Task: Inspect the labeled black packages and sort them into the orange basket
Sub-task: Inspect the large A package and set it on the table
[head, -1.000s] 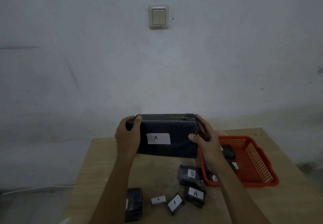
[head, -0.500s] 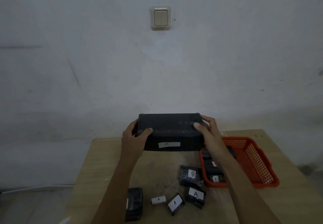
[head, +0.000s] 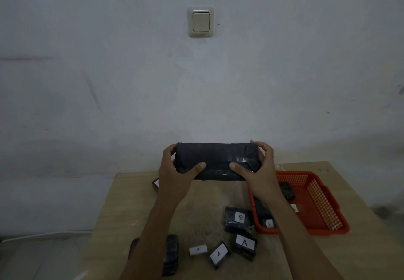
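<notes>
A large black wrapped package (head: 216, 159) is held up above the table, its label turned out of sight. My left hand (head: 177, 170) grips its left end and my right hand (head: 255, 168) grips its right end, thumbs on the near face. The orange basket (head: 323, 209) sits on the table at the right with a few small black packages inside (head: 286, 190). On the table lie small black packages: one labeled B (head: 238, 218), two labeled A (head: 244, 244) (head: 219, 254).
A wooden table (head: 131, 203) stands against a white wall with a light switch (head: 200, 21). A small white roll marked A (head: 197, 250) and an unlabeled black package (head: 171, 253) lie near the front. Another package (head: 155, 184) peeks out behind my left wrist.
Both hands have rotated the large package away from me, so its A label swung down and out of sight. The package stays at about the same height.
</notes>
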